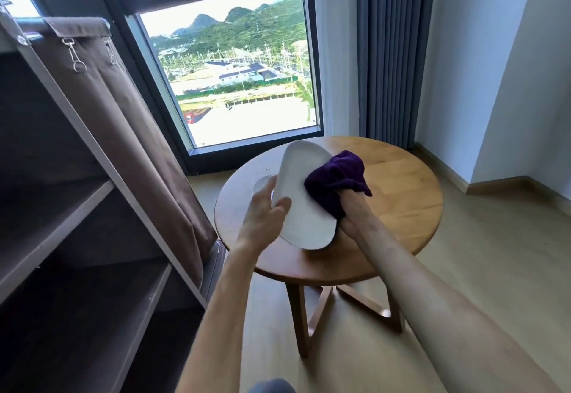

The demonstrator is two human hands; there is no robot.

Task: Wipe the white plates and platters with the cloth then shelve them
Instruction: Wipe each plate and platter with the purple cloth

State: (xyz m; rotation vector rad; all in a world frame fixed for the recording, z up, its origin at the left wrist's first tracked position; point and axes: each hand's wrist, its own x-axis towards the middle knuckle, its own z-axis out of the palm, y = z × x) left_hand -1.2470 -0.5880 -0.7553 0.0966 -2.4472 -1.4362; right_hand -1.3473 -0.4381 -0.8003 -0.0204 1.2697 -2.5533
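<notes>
A white oval platter (301, 204) is held tilted above the round wooden table (398, 198). My left hand (262, 216) grips its left edge, thumb on the upper face and fingers behind. My right hand (352, 210) grips a bunched purple cloth (335, 181) and presses it against the platter's right side. Another white plate (261, 184) lies flat on the table, mostly hidden behind the platter and my left hand.
A fabric-covered shelf unit (77, 207) with brown shelves stands at the left, its curtain (129, 108) pulled aside. A tall window (234, 77) is behind the table. Grey drapes (392, 52) hang at the right, over wooden floor (479, 269).
</notes>
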